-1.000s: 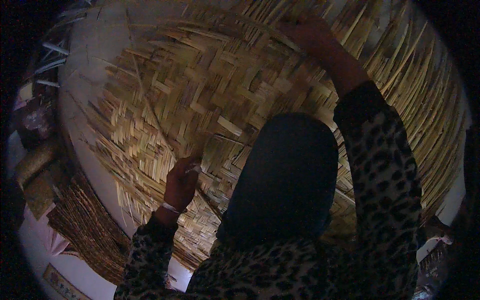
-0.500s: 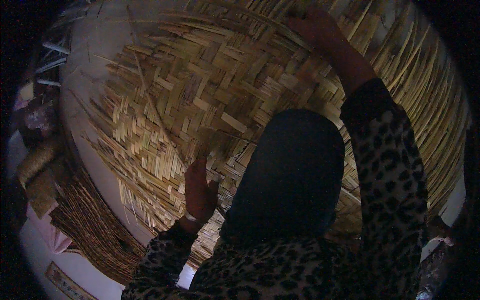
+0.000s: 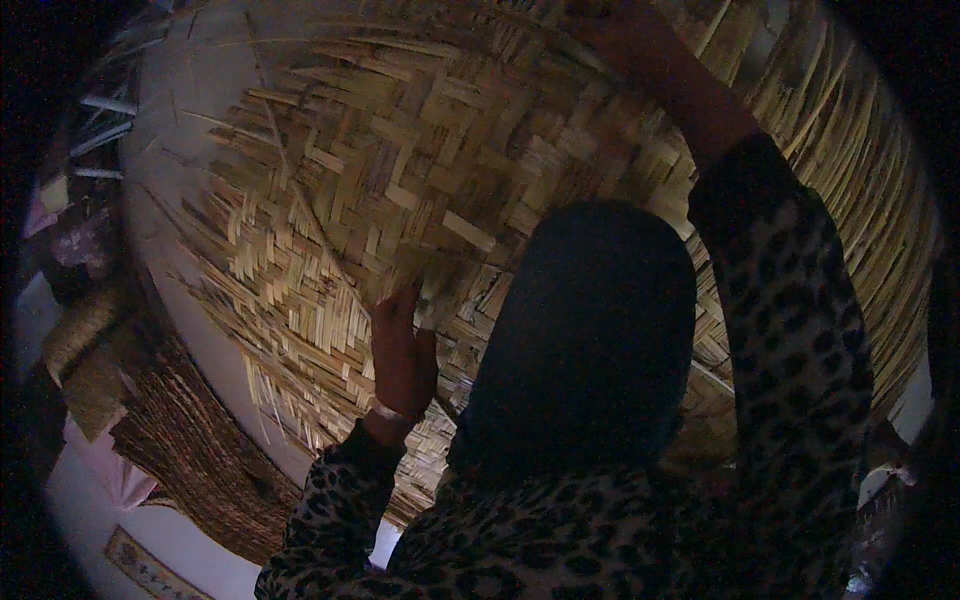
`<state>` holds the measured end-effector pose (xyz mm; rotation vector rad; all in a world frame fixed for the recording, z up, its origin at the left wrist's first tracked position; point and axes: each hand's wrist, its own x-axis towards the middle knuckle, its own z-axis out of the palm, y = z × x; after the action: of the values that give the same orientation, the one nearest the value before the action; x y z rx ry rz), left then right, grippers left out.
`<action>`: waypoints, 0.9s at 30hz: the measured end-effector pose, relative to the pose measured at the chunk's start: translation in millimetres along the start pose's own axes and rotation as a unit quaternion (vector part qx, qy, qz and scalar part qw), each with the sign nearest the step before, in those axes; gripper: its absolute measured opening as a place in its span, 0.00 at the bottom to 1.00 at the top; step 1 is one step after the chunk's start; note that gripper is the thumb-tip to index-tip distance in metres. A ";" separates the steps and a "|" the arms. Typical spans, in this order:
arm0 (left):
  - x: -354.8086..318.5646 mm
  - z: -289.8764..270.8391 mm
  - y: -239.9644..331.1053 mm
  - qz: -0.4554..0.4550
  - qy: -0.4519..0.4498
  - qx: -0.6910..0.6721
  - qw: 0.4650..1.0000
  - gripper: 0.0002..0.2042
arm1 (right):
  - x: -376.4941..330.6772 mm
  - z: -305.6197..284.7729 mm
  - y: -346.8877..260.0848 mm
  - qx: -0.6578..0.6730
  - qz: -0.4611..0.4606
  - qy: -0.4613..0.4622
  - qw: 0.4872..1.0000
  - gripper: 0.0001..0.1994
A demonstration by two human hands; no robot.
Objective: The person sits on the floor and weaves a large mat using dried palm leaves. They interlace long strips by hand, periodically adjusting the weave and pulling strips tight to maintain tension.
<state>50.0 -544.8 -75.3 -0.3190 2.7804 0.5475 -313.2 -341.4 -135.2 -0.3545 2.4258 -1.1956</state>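
A large woven mat (image 3: 400, 190) of flat straw-coloured strips fills the middle of the head view, with loose strip ends fanning out along its edges. My left hand (image 3: 403, 350) rests on the lower left of the weave, fingers stretched upward and thumb alongside. Close to its fingertips ends a long thin stalk (image 3: 310, 220) that lies across the mat. At the top edge is my right hand (image 3: 615, 35), over the far part of the weave; its fingers are dark and blurred, so what they touch is hidden. Both arms wear leopard-print sleeves.
A dark rounded cloth-covered shape (image 3: 600, 330) blocks part of the mat. Long loose strips (image 3: 860, 200) spread down the right side. A brown bundle of stalks (image 3: 205, 440) lies at lower left, near pink cloth (image 3: 110, 465) and a patterned strip (image 3: 150, 565).
My right hand has moved slightly up toward the top edge. The left hand's fingers have straightened upward against the weave. The whole view has shifted a little.
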 end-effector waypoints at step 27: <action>60.8 -48.8 -36.6 0.053 -0.196 -0.202 0.958 0.15 | 2.6 -0.3 1.0 -0.024 0.003 -0.015 1.000 0.27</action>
<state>-8.4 -606.9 -63.9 -0.1246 2.2973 1.0805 -315.6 -341.6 -136.6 -0.3761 2.4315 -1.1234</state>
